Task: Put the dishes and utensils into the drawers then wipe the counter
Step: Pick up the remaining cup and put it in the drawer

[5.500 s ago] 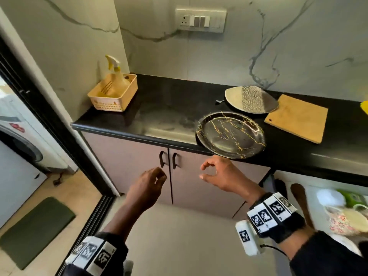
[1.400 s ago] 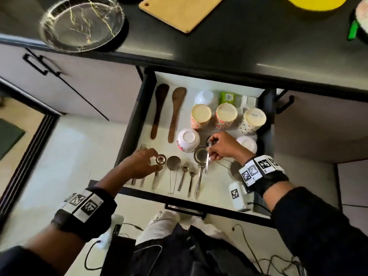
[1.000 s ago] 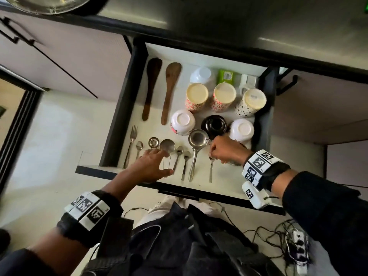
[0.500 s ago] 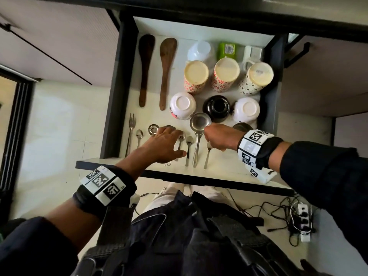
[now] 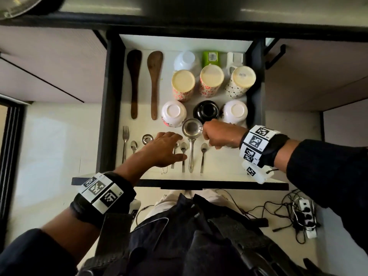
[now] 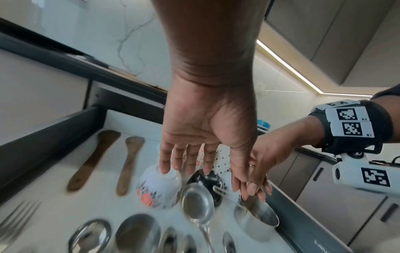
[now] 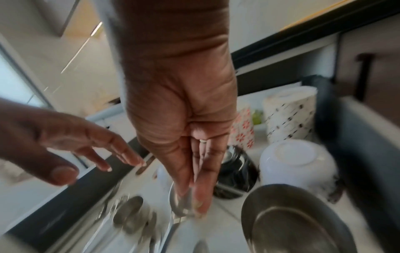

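Observation:
The open drawer (image 5: 111, 116) holds a fork (image 5: 125, 136), several spoons (image 5: 203, 148), a steel strainer (image 5: 191, 127) and upturned mugs and bowls. My left hand (image 5: 175, 146) hovers palm down over the spoons with its fingers spread (image 6: 207, 172) and holds nothing. My right hand (image 5: 211, 134) is just right of the strainer's bowl. In the right wrist view its straight fingers (image 7: 194, 193) point down together at the strainer (image 7: 179, 203) and nothing shows between them. A steel cup (image 7: 292, 222) stands under that wrist. A metal plate (image 5: 18, 5) lies on the counter at the top left.
Two wooden spatulas (image 5: 134, 82) lie at the drawer's back left. Three patterned mugs (image 5: 211, 80) and three upturned bowls (image 5: 173, 112) fill the back right. A power strip and cables (image 5: 304, 216) lie on the floor at the right. The black counter edge (image 5: 179, 24) overhangs the drawer.
The small round scoop from my left hand and the spoon from my right hand now lie in the drawer. Both hands have let go and stay low over the utensils.

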Motion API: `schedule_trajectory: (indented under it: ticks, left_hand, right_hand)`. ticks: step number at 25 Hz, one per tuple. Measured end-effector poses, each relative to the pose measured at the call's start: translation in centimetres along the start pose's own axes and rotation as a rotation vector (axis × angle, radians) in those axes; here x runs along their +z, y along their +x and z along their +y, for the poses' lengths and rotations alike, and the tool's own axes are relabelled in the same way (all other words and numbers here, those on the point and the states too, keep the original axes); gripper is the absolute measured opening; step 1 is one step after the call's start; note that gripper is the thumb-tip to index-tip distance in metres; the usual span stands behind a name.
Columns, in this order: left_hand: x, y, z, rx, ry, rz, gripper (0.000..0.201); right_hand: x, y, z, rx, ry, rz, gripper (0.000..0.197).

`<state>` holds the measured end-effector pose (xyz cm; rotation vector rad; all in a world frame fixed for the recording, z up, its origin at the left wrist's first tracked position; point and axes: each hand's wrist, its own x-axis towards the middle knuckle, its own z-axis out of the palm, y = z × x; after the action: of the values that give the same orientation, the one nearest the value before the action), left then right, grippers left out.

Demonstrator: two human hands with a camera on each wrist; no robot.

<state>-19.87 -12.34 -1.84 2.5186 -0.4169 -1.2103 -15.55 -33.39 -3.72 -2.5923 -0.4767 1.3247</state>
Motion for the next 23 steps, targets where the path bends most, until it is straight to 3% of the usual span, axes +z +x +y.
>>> schedule_trajectory:
  ticks: [5,11,15,18,21,23]
  left_hand:
    - [-6.9,2.4,5.0,0.146,0.123,0.207,0.058]
    - [-17.4,8.2,15.9,0.253,0.127,0.476,0.047]
    - [-19.4,14.8,25.2,0.313,0.215,0.460,0.044]
    - [-19.7,21.2,32.0,0.318,0.199,0.443,0.049]
    - [-20.2,28.8,39.1,0.348,0.260,0.415,0.070]
    - [-20.5,33.6,43.1,0.292,0.339,0.337,0.082]
  right_hand:
    - [-5.5,-4.8,4.9,0.024,0.334,0.349,0.019]
    - [-11.9,-10.6,15.1,0.047,0.552,0.819,0.005]
    - [-15.8,-13.3,25.9,0.081,0.637,1.013,0.003]
    - [-17.8,-13.9,35.6,0.187,0.620,1.225,0.003]
    - [-18.7,-14.7,44.8,0.349,0.718,1.372,0.002]
    - [-19.3,-15.4,49.1,0.435,0.723,1.448,0.010]
